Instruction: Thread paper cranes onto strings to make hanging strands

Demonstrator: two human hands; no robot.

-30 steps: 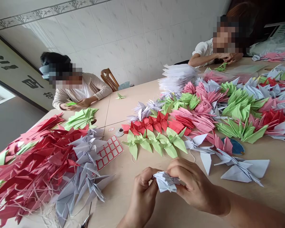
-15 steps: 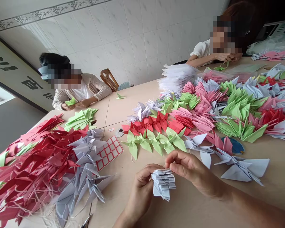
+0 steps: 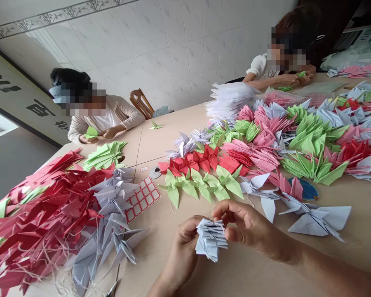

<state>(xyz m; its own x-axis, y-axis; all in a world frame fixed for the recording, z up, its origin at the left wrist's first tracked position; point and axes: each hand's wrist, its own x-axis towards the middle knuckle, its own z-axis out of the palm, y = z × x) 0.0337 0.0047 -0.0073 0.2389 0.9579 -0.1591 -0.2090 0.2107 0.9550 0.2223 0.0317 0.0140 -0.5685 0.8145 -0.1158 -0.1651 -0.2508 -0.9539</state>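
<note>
My left hand [image 3: 185,243] is closed on the left side of a bundle of light blue folded paper cranes [image 3: 212,243], held above the table. The bundle's layers are pressed together, and a thin white string shows at its top. At the bundle's upper right, my right hand [image 3: 250,227] has its fingers curled, with index finger and thumb on either side of the corner. Its other fingertips are partly hidden. Beyond my hands lies a row of light green paper cranes [image 3: 200,185], with red paper cranes [image 3: 198,161] behind it.
To the left rises a heap of red paper cranes [image 3: 58,202], beside light blue ones [image 3: 111,214] and a red-framed label sheet [image 3: 144,198]. Scissors [image 3: 113,286] lie at the near edge. Many coloured cranes [image 3: 309,128] cover the right side. Two people sit across the table [image 3: 160,142].
My right thumb has moved down along the bundle's right edge, and my fingers have opened a little. The bundle has tilted slightly. The string loop at its right side no longer shows clearly.
</note>
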